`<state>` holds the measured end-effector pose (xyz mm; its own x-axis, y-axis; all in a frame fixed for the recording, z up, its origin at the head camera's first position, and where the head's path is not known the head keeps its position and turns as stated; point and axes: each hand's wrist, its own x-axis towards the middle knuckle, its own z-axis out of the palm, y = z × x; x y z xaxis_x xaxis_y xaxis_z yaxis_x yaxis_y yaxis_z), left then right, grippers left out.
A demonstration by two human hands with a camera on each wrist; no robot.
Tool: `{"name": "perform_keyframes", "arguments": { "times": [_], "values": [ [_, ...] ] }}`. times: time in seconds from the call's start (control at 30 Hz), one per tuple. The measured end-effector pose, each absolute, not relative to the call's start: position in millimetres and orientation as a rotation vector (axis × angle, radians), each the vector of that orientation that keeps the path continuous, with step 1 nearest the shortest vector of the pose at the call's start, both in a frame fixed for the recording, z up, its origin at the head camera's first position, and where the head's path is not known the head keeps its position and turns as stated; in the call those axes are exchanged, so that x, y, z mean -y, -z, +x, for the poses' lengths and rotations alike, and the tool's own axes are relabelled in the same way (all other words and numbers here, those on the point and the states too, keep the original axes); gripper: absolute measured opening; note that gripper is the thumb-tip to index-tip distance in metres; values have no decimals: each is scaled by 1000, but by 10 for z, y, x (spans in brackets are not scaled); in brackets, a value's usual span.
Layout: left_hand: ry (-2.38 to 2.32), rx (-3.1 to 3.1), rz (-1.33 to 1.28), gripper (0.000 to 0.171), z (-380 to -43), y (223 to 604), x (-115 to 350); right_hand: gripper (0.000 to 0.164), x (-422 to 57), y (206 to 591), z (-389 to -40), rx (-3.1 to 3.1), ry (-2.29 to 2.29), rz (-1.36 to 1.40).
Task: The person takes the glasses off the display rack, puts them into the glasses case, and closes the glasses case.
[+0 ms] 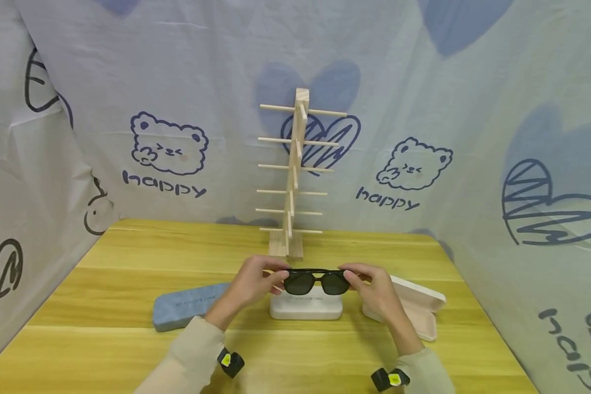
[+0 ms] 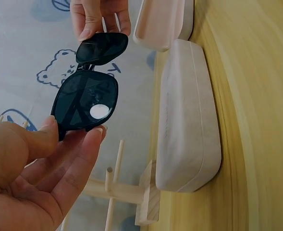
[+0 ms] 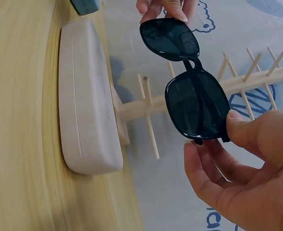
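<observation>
Both hands hold a pair of black sunglasses (image 1: 317, 282) up in front of the body, lenses toward the head camera. My left hand (image 1: 252, 282) pinches the left outer corner of the frame between thumb and fingers. At the opposite corner my right hand (image 1: 376, 287) grips in the same way. Behind and below the sunglasses lies a closed white glasses case (image 1: 305, 311), seen also in the left wrist view as a pale case (image 2: 184, 120) on the tabletop. The right wrist view shows both dark lenses (image 3: 196, 106) and the bridge between them.
A wooden rack (image 1: 295, 164) with several rows of pegs stands at the table's back. To the left lies a closed blue case (image 1: 182, 306), partly behind the left forearm. An open white case (image 1: 421, 309) with pink lining lies right. Printed cloth (image 1: 226, 82) hangs around the table (image 1: 103, 350).
</observation>
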<state>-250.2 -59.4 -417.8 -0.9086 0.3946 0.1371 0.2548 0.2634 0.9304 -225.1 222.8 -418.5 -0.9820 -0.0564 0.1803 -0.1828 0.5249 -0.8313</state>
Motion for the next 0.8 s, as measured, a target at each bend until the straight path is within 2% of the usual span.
{"name": "perform_keyframes", "arguments": {
  "times": [0.43,0.8],
  "values": [
    [-1761,-2358,573,23,-2532,4254,369,26,-2438,4186,-2148,2631,-1539,146],
    [-1747,-2356,641,23,-2558,4277,150,27,-2647,4230,-2102,2610,-1555,114]
  ]
}}
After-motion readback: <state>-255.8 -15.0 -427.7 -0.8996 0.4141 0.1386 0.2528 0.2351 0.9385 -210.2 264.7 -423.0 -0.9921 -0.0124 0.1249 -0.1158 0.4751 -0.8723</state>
